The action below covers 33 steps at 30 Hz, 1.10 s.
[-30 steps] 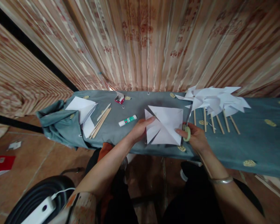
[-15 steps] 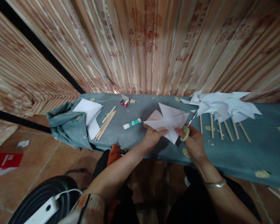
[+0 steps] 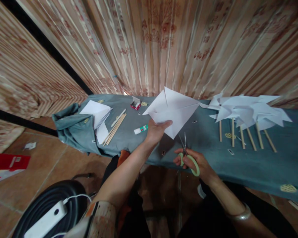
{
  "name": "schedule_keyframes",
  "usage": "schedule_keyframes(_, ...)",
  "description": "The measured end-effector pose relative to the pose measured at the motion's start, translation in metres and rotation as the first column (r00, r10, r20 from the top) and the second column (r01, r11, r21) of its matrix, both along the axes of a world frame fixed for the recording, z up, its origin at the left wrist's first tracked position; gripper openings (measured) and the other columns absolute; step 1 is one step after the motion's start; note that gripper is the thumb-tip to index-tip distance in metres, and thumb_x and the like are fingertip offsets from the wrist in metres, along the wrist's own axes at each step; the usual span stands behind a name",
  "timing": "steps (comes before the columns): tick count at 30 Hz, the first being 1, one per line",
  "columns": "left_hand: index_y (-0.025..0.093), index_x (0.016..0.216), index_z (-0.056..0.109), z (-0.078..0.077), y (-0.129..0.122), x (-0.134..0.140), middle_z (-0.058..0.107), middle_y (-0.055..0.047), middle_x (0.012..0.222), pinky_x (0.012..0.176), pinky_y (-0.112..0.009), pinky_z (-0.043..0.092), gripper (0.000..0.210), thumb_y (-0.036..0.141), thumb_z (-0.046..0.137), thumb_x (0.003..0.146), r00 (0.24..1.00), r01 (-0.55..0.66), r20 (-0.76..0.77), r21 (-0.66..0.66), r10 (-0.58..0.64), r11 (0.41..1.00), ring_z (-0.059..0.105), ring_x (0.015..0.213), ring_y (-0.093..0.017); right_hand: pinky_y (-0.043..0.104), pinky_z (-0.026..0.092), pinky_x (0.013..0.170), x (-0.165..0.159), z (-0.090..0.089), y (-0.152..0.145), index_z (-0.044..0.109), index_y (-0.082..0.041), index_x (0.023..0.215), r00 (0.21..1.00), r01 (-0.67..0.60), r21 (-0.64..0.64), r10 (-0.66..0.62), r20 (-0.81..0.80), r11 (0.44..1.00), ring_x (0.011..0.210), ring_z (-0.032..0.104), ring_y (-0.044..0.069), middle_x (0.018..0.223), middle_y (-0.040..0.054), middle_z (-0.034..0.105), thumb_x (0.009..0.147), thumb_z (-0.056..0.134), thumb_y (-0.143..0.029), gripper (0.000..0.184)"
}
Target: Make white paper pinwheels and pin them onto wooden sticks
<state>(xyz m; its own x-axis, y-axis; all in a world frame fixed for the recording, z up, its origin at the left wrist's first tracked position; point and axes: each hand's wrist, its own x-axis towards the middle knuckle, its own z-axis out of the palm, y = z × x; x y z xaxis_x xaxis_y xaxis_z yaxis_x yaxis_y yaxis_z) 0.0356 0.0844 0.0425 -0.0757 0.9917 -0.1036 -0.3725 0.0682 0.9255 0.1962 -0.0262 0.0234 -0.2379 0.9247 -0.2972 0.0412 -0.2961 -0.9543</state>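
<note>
Pinched in my left hand (image 3: 156,131) is a square sheet of white paper (image 3: 175,107) with slits cut in from its corners, held above the table. My right hand (image 3: 195,162) grips a pair of scissors (image 3: 183,145) by pale green handles, its blades slightly parted and pointing up toward the paper's lowest corner, apart from it. Just left of my left hand lies a glue stick (image 3: 140,129), partly hidden by that hand. Several white paper pinwheels (image 3: 250,107) on wooden sticks (image 3: 245,138) lie to the right of my hands.
A small red box (image 3: 135,104) stands open toward the table's back edge. Farther left are a white pen (image 3: 119,117), loose wooden sticks (image 3: 115,129) and a stack of white paper (image 3: 95,112). A grey-green cloth (image 3: 258,168) covers the table; behind it hangs a patterned curtain (image 3: 159,49).
My left hand has lifted and turned the paper so it spreads flatter. My right hand has let go of the paper and drawn back toward the table's front edge with the scissors.
</note>
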Motion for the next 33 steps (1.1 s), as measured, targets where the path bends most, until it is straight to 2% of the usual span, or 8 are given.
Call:
schedule_keyframes(3,0.015,0.080,0.070,0.000,0.002,0.003,0.073,-0.002,0.078,0.075,-0.033,0.052,0.034,0.024,0.087,0.051,1.000,-0.013,-0.001,0.034,0.013,0.999,0.065,0.073,-0.018,0.029,0.051,0.058,-0.005,-0.001,-0.004,0.066,-0.019,0.101,0.997,-0.076,-0.035,0.077,0.022,0.996,0.070,0.070,0.020,0.081,0.0086,0.075,0.070,0.070,-0.067,0.057)
schedule_keyframes(6,0.015,0.080,0.070,0.000,0.001,0.009,0.073,-0.003,0.079,0.075,-0.032,0.052,0.032,0.023,0.086,0.053,1.000,-0.002,-0.020,0.040,0.002,0.999,0.065,0.073,-0.018,0.029,0.051,0.058,-0.008,-0.001,-0.003,0.066,-0.018,0.100,0.995,-0.098,-0.035,0.099,0.023,0.995,0.069,0.069,0.020,0.079,0.0079,0.075,0.071,0.070,-0.066,0.056)
schedule_keyframes(16,0.017,0.078,0.070,-0.002,-0.007,0.021,0.073,-0.004,0.081,0.078,-0.033,0.052,0.022,0.021,0.083,0.061,0.998,0.044,-0.055,0.024,-0.042,0.999,0.067,0.078,-0.020,0.027,0.048,0.054,-0.007,-0.001,0.004,0.068,-0.019,0.096,0.999,-0.024,-0.057,0.021,-0.044,0.998,0.064,0.066,0.017,0.075,0.0068,0.074,0.068,0.073,-0.066,0.055)
schedule_keyframes(25,0.018,0.079,0.072,0.000,-0.009,0.021,0.075,-0.006,0.084,0.080,-0.037,0.052,0.022,0.017,0.084,0.060,0.999,0.030,-0.039,0.000,-0.030,1.000,0.069,0.081,-0.024,0.026,0.047,0.054,-0.006,0.000,0.005,0.067,-0.019,0.096,0.999,-0.012,-0.062,0.008,-0.054,0.998,0.065,0.065,0.017,0.075,0.0066,0.073,0.067,0.072,-0.068,0.057)
schedule_keyframes(33,0.015,0.080,0.071,0.000,-0.009,0.022,0.074,-0.006,0.082,0.077,-0.034,0.053,0.025,0.019,0.084,0.059,0.998,0.032,-0.050,0.010,-0.032,0.999,0.068,0.076,-0.021,0.027,0.045,0.054,-0.007,0.002,0.006,0.067,-0.019,0.094,0.999,-0.010,-0.043,0.008,-0.036,0.999,0.061,0.063,0.016,0.072,0.0052,0.072,0.069,0.072,-0.064,0.052)
